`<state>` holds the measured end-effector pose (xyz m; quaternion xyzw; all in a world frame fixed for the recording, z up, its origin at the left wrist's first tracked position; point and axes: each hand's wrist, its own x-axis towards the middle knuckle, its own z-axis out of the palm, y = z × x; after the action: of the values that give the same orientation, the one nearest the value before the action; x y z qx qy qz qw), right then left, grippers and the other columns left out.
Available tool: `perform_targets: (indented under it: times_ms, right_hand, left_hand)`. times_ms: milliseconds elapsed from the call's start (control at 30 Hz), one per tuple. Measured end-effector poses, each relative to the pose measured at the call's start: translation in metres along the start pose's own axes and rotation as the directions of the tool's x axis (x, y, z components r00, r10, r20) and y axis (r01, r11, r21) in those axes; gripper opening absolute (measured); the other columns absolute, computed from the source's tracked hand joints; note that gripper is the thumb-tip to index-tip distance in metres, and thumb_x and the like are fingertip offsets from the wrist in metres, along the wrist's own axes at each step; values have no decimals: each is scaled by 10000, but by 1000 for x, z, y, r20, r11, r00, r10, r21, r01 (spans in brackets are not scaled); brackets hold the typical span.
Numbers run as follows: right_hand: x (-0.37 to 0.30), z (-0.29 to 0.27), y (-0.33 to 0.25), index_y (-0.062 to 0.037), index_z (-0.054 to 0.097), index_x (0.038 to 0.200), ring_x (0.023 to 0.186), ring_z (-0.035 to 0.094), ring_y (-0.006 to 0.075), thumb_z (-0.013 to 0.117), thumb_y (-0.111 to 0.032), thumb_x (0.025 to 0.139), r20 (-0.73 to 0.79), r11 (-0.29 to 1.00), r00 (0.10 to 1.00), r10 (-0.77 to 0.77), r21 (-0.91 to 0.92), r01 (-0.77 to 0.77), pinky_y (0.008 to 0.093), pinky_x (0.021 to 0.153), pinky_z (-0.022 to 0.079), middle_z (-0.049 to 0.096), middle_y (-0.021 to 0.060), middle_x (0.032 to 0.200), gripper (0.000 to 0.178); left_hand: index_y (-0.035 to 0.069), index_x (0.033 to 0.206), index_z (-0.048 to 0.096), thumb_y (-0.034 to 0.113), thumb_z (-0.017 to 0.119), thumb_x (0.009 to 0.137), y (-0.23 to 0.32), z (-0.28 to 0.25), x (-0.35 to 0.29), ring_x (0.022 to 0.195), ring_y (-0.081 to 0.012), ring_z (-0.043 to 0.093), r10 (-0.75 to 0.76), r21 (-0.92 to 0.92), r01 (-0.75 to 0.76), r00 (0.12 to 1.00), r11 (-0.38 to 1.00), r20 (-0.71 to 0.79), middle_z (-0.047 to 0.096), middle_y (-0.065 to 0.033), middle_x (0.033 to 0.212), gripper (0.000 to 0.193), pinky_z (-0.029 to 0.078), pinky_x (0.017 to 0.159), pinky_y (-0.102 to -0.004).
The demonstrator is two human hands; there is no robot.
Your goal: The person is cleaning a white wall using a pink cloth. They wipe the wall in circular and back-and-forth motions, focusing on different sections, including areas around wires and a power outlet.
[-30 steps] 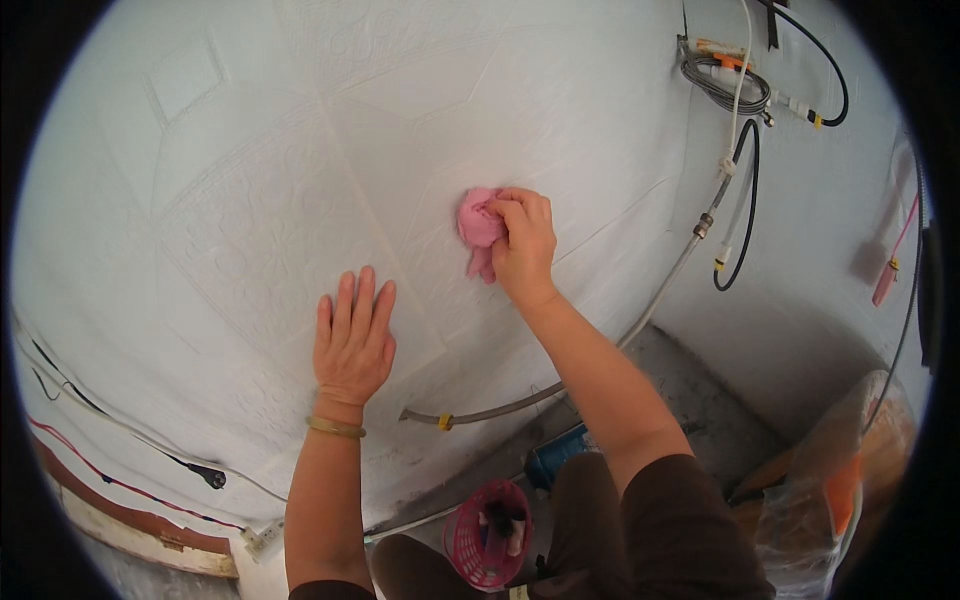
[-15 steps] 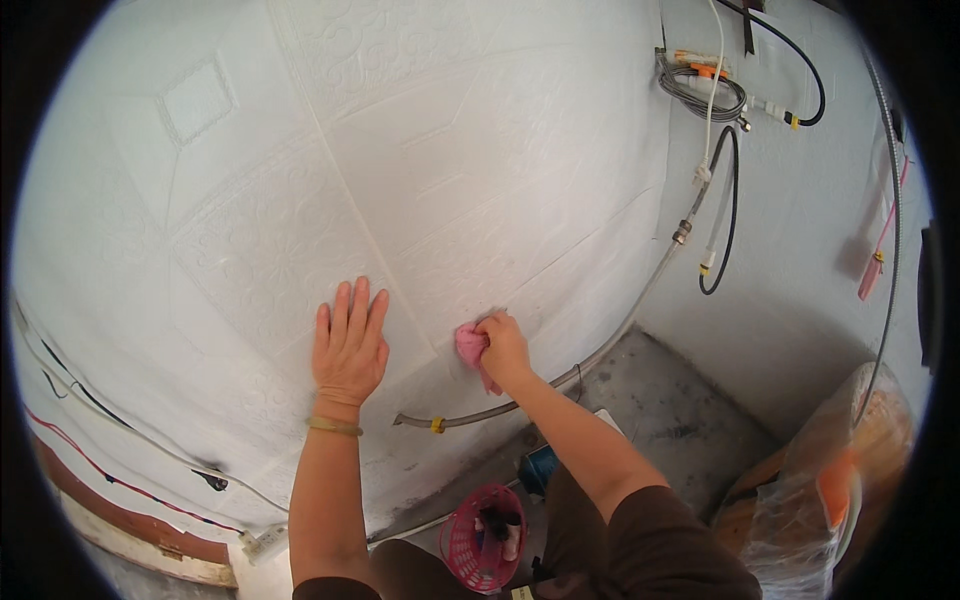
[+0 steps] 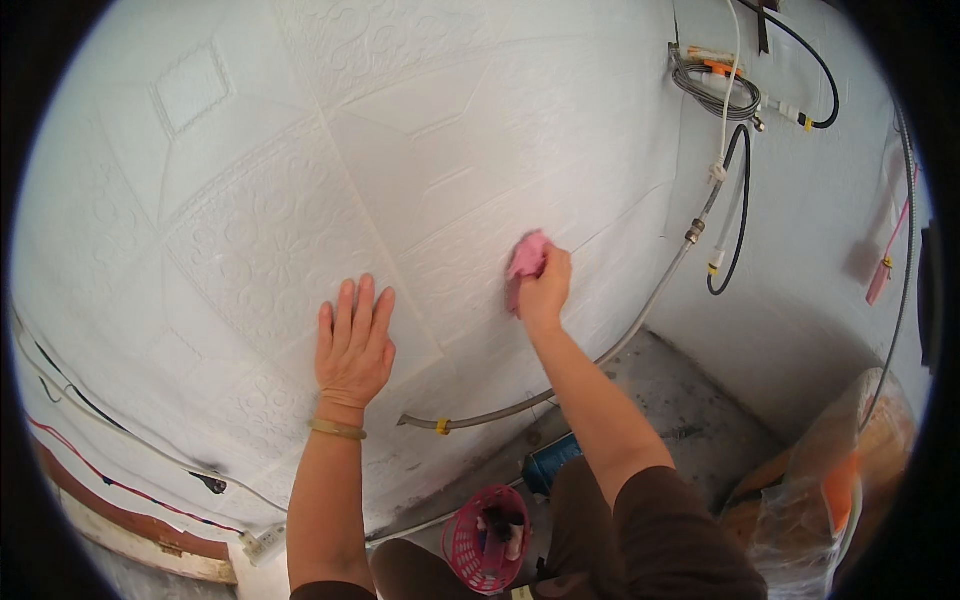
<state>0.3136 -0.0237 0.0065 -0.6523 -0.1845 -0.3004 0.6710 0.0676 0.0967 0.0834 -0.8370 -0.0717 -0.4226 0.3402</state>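
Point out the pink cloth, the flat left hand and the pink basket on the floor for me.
pink cloth (image 3: 526,256), head view, on the bunched top above the fingers.
left hand (image 3: 354,345), head view, on the back of the hand, flat against the wall.
pink basket (image 3: 466,545), head view, on its slatted left wall.

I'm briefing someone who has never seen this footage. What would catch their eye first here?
First, the pink cloth pressed to the white embossed wall by the right hand, near the middle of the view. The left hand lies flat on the wall beside it, lower left, a bracelet at the wrist. Below, a pink basket stands on the floor, and a metal hose runs across the wall.
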Motion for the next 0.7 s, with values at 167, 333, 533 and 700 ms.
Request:
perform_targets:
  times_ms: [167, 333, 533, 700]
  right_hand:
    - [-68, 1, -38, -31, 564, 948, 979, 539, 355, 588, 97, 654, 189, 938, 925, -331, 170, 301, 426, 843, 448, 557, 156, 991, 322]
    - [-98, -8, -48, -47, 587, 957, 971, 547, 350, 584, 105, 640, 348, 915, 853, -389, 253, 314, 420, 807, 473, 567, 129, 992, 351]
    - [-78, -26, -30, -41, 595, 974, 974, 548, 348, 581, 77, 707, 326, 972, 936, -131, 226, 58, 405, 834, 466, 574, 134, 1007, 293]
    - [-28, -20, 38, 3, 585, 994, 974, 544, 356, 603, 14, 778, 103, 946, 940, 325, -53, -321, 415, 863, 454, 555, 185, 1020, 217]
  left_hand:
    - [130, 1379, 541, 92, 548, 826, 0, -2, -1, 1406, -309, 376, -21, -1, 21, 999, 1000, 33, 424, -115, 1510, 554, 255, 1148, -485]
    - [129, 1384, 536, 93, 543, 826, 0, -2, 2, 1411, -311, 366, -13, -13, 13, 999, 1000, 42, 413, -116, 1517, 559, 251, 1150, -488]
    - [127, 1389, 531, 96, 542, 823, -4, -2, -2, 1420, -317, 351, -23, -7, 24, 998, 1000, 55, 409, -116, 1520, 567, 239, 1155, -491]
    - [138, 1392, 529, 90, 546, 822, -1, 0, -2, 1425, -309, 345, -23, 10, 23, 998, 1000, 56, 403, -111, 1524, 572, 245, 1151, -494]
